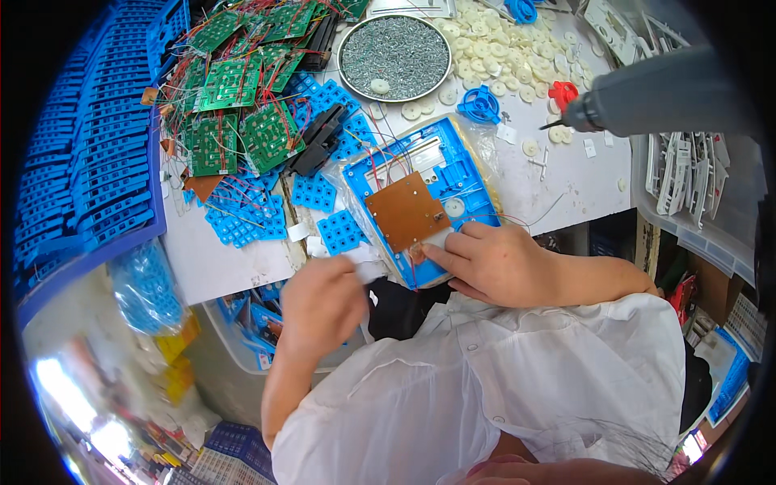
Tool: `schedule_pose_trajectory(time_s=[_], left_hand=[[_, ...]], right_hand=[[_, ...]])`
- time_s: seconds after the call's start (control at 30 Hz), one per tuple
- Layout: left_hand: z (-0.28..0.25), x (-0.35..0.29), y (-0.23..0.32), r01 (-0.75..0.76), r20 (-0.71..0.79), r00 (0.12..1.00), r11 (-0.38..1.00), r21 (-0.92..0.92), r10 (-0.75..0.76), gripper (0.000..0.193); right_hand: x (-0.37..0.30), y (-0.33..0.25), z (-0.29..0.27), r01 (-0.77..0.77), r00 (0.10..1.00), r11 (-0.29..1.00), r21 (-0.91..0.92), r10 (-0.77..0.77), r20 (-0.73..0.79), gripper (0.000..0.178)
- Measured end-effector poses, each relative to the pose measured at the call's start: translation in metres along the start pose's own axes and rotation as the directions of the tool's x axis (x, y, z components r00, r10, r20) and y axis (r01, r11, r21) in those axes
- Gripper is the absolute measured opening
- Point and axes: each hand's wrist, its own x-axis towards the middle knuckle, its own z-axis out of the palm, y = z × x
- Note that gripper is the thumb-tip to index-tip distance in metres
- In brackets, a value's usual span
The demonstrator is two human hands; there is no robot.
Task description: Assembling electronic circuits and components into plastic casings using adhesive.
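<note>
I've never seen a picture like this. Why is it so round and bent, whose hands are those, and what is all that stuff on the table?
A wide fisheye camera on the person's head looks down, so straight edges curve. Both bare hands are the person's own. The right hand presses on a blue plastic housing that carries a brown circuit board. The left hand pinches a small white piece. On the white table lie green circuit boards, blue keypad pieces, a round tray of screws and white plastic wheels. A grey power screwdriver hangs at right.
</note>
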Motion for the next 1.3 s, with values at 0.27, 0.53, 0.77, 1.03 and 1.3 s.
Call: schedule_pose_trajectory(time_s=[0.27,0.53,0.77,1.03,1.3], left_hand=[[0.108,-0.048,0.032,0.37,0.124,0.808,0.332,-0.868,-0.576,0.019],[0.058,-0.043,0.02,0.501,0.362,0.8,0.202,-0.841,-0.478,0.005],[0.021,0.006,0.013,0.338,0.219,0.824,0.143,-0.93,-0.522,0.017],[0.025,0.01,0.02,0.32,0.168,0.881,0.296,-0.9,-0.442,0.015],[0.035,0.002,0.027,0.226,-0.087,0.869,0.547,-0.806,-0.488,0.012]], right_hand=[[0.001,-0.001,0.009,0.002,0.998,0.999,0.035,0.0,-0.066,0.06],[0.001,-0.006,0.004,0.039,0.998,0.99,-0.134,-0.032,0.056,0.069],[0.005,-0.012,0.008,0.057,0.991,0.977,-0.207,-0.031,0.13,0.074],[0.006,-0.016,0.013,0.134,0.979,0.899,-0.417,-0.055,0.194,0.061],[0.009,0.003,-0.011,0.132,0.953,0.976,-0.173,-0.077,0.292,0.077]])
